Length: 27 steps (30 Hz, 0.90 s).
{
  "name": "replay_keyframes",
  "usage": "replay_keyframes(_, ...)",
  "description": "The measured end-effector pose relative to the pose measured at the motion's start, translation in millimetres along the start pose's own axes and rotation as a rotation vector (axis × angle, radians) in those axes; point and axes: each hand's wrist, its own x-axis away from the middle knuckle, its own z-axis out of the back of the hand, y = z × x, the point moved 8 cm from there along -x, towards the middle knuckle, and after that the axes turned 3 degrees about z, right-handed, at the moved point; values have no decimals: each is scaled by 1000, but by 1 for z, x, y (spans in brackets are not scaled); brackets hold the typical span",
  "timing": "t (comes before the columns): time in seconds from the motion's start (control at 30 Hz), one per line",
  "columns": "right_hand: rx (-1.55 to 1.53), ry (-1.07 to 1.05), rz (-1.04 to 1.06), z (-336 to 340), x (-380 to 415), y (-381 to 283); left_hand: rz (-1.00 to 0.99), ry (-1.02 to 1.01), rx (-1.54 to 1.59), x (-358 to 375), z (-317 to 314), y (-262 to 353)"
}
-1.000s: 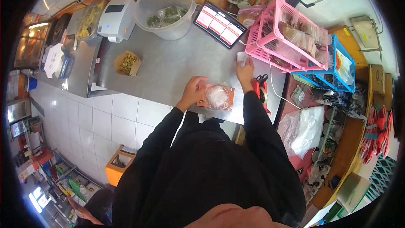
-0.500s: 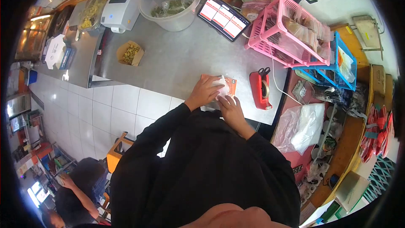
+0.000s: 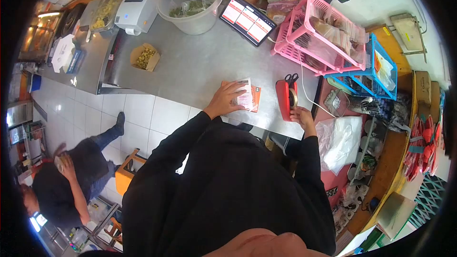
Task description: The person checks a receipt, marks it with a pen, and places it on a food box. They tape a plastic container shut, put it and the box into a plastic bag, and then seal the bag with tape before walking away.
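Note:
My left hand (image 3: 223,100) lies with its fingers stretched flat over a white printed slip of paper (image 3: 245,96), pressing it onto an orange packet (image 3: 256,99) on the steel counter. To the right stands a red tape dispenser (image 3: 284,101) with a roll of tape in it. My right hand (image 3: 303,118) is at the dispenser's near end, fingers pinched together at the tape; the thin strip itself is too small to make out. Black-handled scissors (image 3: 291,79) rest at the dispenser's far end.
On the steel counter (image 3: 190,69) stand an open brown carton of food (image 3: 145,59), a clear tub (image 3: 189,7), a label printer (image 3: 136,12) and a tablet (image 3: 247,20). Pink (image 3: 320,38) and blue baskets (image 3: 384,69) border it at right. Another person (image 3: 66,181) is at lower left.
My right hand has left the paper and moved right to the tape dispenser. My left hand stays on the paper, now flatter. The other person has shifted, and a leg now shows.

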Motion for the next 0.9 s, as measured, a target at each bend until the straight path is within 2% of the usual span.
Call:
replay_keyframes(0.03,0,-3,0,-2,5,1,12,7,12,1,0,0)
replay_keyframes(0.1,54,159,186,11,23,-10,19,9,22,3,-1,0)
replay_keyframes(0.13,51,159,188,18,34,-5,25,16,32,2,-1,0)
replay_keyframes(0.2,382,251,256,38,66,-3,12,35,37,2,3,2)
replay_keyframes(0.3,558,324,164,48,95,17,14,55,56,6,3,2)
replay_keyframes(0.37,621,322,258,52,67,39,13,50,67,5,2,2)
replay_keyframes(0.4,909,369,368,47,58,31,32,39,78,3,2,1)
replay_keyframes(0.43,935,422,284,45,57,29,50,27,87,3,1,0)
replay_keyframes(0.5,1565,697,347,54,44,27,44,25,35,2,3,1)
replay_keyframes(0.53,1561,699,351,60,43,30,48,28,-19,2,4,0)
replay_keyframes(0.6,1386,168,38,62,24,73,59,34,-34,3,4,-4)
replay_keyframes(0.63,1280,16,312,27,32,61,78,35,-45,4,3,-6)
replay_keyframes(0.67,1095,-74,311,8,32,57,93,45,-49,5,2,-9)
replay_keyframes(0.7,905,-159,303,-46,55,30,87,60,61,5,1,-11)
replay_keyframes(0.77,834,-295,549,-130,69,-16,83,78,167,4,4,-12)
replay_keyframes(0.83,964,-368,595,-201,77,-54,93,59,209,4,6,-10)
replay_keyframes(0.9,1048,-387,825,-257,76,-75,80,77,214,5,7,-11)
